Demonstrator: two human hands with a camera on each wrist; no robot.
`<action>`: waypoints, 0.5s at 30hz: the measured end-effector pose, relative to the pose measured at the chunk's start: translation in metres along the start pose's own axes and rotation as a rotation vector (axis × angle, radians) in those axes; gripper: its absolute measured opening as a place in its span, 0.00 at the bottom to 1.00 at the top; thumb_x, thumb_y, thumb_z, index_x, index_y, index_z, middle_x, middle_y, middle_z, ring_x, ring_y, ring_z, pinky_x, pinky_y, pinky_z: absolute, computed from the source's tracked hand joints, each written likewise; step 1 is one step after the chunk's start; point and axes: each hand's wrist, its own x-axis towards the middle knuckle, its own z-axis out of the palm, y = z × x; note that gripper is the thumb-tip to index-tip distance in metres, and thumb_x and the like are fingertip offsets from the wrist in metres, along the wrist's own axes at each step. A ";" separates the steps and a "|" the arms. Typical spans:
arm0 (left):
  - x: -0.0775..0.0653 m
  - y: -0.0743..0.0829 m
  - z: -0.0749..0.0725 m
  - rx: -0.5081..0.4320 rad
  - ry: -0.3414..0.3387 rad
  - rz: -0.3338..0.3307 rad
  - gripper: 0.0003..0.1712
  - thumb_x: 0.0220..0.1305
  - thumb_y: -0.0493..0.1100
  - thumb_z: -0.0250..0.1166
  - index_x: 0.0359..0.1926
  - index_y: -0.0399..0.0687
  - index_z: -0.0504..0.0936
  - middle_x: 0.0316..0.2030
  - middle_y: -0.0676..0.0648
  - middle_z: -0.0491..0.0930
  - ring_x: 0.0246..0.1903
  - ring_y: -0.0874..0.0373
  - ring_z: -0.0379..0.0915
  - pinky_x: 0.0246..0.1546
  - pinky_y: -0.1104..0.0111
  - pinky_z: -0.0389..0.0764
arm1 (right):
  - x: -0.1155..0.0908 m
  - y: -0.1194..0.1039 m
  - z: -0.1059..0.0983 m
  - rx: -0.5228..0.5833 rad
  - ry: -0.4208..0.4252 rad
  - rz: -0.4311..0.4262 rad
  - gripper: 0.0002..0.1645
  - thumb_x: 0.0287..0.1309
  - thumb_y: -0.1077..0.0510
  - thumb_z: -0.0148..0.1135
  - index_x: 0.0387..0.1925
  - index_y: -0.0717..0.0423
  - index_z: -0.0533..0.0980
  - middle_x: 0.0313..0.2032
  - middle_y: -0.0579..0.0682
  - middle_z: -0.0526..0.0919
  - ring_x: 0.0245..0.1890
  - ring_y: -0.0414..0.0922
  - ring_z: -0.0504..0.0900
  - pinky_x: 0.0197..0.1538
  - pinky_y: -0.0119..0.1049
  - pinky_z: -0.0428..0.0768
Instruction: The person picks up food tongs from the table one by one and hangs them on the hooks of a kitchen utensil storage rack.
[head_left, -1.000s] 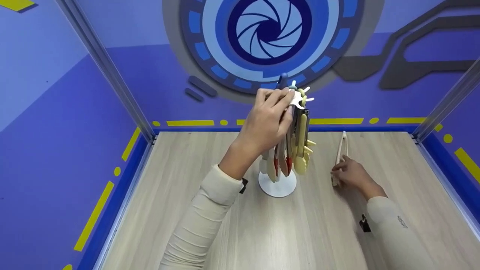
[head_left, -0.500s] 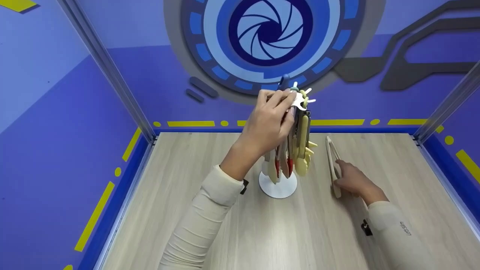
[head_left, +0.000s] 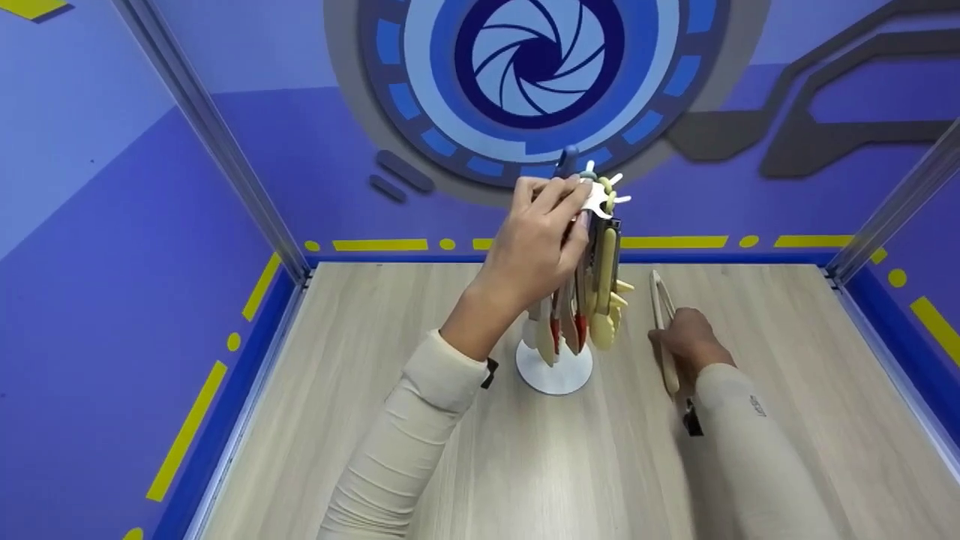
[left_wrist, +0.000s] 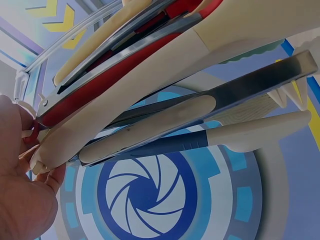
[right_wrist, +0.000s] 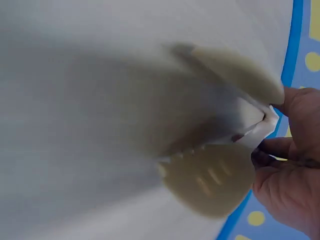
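Note:
My left hand (head_left: 529, 244) grips the top of a white utensil stand (head_left: 598, 201), its fingers curled over the hub. Several tongs hang from the hooks, among them yellow tongs (head_left: 602, 330) and red-edged tongs (head_left: 577, 334). In the left wrist view, the hand (left_wrist: 25, 192) is close to the handle ends of red-and-steel tongs (left_wrist: 90, 97) and others. To the right of the stand, my right hand (head_left: 690, 336) holds beige tongs (head_left: 670, 375) low over the table. Their two scalloped heads (right_wrist: 210, 180) spread apart in the right wrist view; some fingers are hidden.
The stand's round white base (head_left: 555, 376) sits on the wood-grain table (head_left: 450, 465). Blue printed walls (head_left: 375, 202) close in the back and sides, with metal corner posts (head_left: 217, 142). A dark blue utensil tip (head_left: 568, 159) sticks up behind the left hand.
The beige tongs have shifted left, closer to the stand, and the right hand has changed its hold on them, its forearm swinging left. The left hand and the stand stay put.

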 end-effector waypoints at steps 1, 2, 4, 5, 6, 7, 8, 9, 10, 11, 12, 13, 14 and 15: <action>0.000 0.000 -0.001 0.002 -0.001 0.002 0.25 0.83 0.47 0.50 0.72 0.46 0.79 0.68 0.47 0.81 0.63 0.48 0.70 0.69 0.61 0.72 | 0.001 -0.001 0.000 0.017 -0.001 0.020 0.22 0.71 0.51 0.65 0.48 0.70 0.76 0.39 0.58 0.77 0.36 0.50 0.79 0.35 0.39 0.79; 0.000 0.001 -0.001 0.007 -0.004 0.002 0.25 0.84 0.48 0.50 0.72 0.46 0.79 0.68 0.47 0.80 0.64 0.48 0.70 0.69 0.61 0.71 | 0.001 -0.003 -0.001 0.032 0.000 0.040 0.22 0.71 0.52 0.65 0.48 0.70 0.76 0.38 0.58 0.78 0.35 0.49 0.80 0.34 0.39 0.80; 0.001 0.001 -0.002 0.011 -0.012 0.001 0.24 0.85 0.48 0.50 0.72 0.46 0.79 0.69 0.47 0.80 0.64 0.47 0.69 0.69 0.61 0.72 | 0.002 -0.004 -0.001 0.022 0.017 0.041 0.22 0.70 0.53 0.65 0.48 0.71 0.77 0.36 0.59 0.80 0.34 0.50 0.81 0.33 0.39 0.81; 0.001 0.002 -0.002 0.015 -0.014 0.000 0.24 0.86 0.48 0.50 0.72 0.47 0.79 0.69 0.47 0.80 0.65 0.47 0.69 0.69 0.62 0.72 | 0.002 -0.005 -0.001 0.014 0.024 0.035 0.22 0.70 0.54 0.65 0.49 0.72 0.76 0.36 0.59 0.80 0.34 0.50 0.81 0.33 0.39 0.81; 0.001 0.002 -0.002 0.020 -0.017 -0.002 0.24 0.86 0.47 0.50 0.72 0.47 0.79 0.69 0.47 0.80 0.65 0.47 0.69 0.69 0.62 0.72 | 0.002 -0.006 0.000 0.003 0.030 0.026 0.22 0.70 0.54 0.65 0.50 0.73 0.76 0.37 0.60 0.80 0.34 0.51 0.81 0.33 0.39 0.80; 0.001 0.002 -0.002 0.027 -0.020 -0.004 0.24 0.86 0.47 0.49 0.72 0.47 0.79 0.70 0.47 0.79 0.65 0.48 0.69 0.69 0.62 0.72 | 0.001 -0.006 0.000 -0.008 0.034 0.017 0.23 0.70 0.55 0.64 0.50 0.74 0.76 0.37 0.61 0.81 0.34 0.51 0.81 0.32 0.39 0.80; 0.001 0.002 -0.002 0.031 -0.022 -0.006 0.24 0.86 0.47 0.49 0.72 0.47 0.78 0.70 0.47 0.79 0.65 0.48 0.69 0.69 0.63 0.73 | 0.001 -0.006 0.001 -0.014 0.034 0.011 0.23 0.70 0.55 0.64 0.51 0.74 0.75 0.38 0.62 0.81 0.34 0.51 0.81 0.32 0.39 0.80; 0.001 0.002 -0.002 0.034 -0.023 -0.008 0.24 0.86 0.47 0.49 0.72 0.47 0.79 0.70 0.47 0.79 0.65 0.48 0.69 0.68 0.64 0.73 | 0.002 -0.006 0.002 -0.019 0.033 0.002 0.24 0.70 0.55 0.63 0.52 0.75 0.75 0.38 0.62 0.81 0.34 0.51 0.81 0.32 0.39 0.80; 0.001 0.002 -0.002 0.038 -0.022 -0.009 0.24 0.86 0.47 0.49 0.72 0.47 0.79 0.70 0.47 0.79 0.64 0.48 0.69 0.68 0.64 0.73 | 0.002 -0.006 0.003 -0.022 0.031 -0.004 0.24 0.70 0.55 0.63 0.52 0.75 0.74 0.38 0.63 0.81 0.35 0.51 0.81 0.32 0.38 0.80; 0.001 0.002 -0.002 0.039 -0.022 -0.010 0.24 0.86 0.47 0.49 0.72 0.47 0.79 0.70 0.47 0.79 0.64 0.48 0.69 0.68 0.64 0.74 | 0.002 -0.006 0.003 -0.023 0.029 -0.007 0.24 0.71 0.55 0.63 0.53 0.75 0.74 0.39 0.63 0.81 0.35 0.51 0.81 0.32 0.38 0.80; 0.000 0.002 -0.001 0.037 -0.020 -0.012 0.24 0.86 0.47 0.49 0.72 0.47 0.78 0.70 0.47 0.79 0.64 0.48 0.69 0.68 0.64 0.74 | 0.002 -0.006 0.003 -0.029 0.027 -0.015 0.24 0.71 0.55 0.63 0.52 0.75 0.73 0.38 0.63 0.81 0.34 0.51 0.81 0.31 0.38 0.80; 0.000 0.001 -0.001 0.036 -0.017 -0.013 0.24 0.86 0.47 0.49 0.72 0.47 0.78 0.70 0.47 0.79 0.64 0.47 0.69 0.68 0.64 0.74 | 0.002 -0.005 0.003 -0.032 0.024 -0.017 0.24 0.71 0.54 0.63 0.52 0.75 0.73 0.38 0.63 0.80 0.34 0.51 0.81 0.30 0.38 0.79; -0.001 0.001 -0.001 0.034 -0.013 -0.015 0.24 0.86 0.46 0.50 0.72 0.47 0.79 0.70 0.47 0.79 0.65 0.47 0.69 0.68 0.64 0.74 | 0.002 -0.005 0.003 -0.032 0.019 -0.013 0.24 0.72 0.54 0.62 0.52 0.75 0.73 0.37 0.62 0.80 0.33 0.51 0.80 0.29 0.38 0.79; -0.001 0.000 -0.001 0.032 -0.009 -0.015 0.24 0.86 0.46 0.50 0.72 0.47 0.79 0.70 0.47 0.79 0.65 0.47 0.69 0.69 0.64 0.73 | 0.002 -0.005 0.003 -0.031 0.014 -0.007 0.24 0.72 0.54 0.62 0.52 0.74 0.72 0.36 0.61 0.79 0.32 0.51 0.80 0.28 0.38 0.79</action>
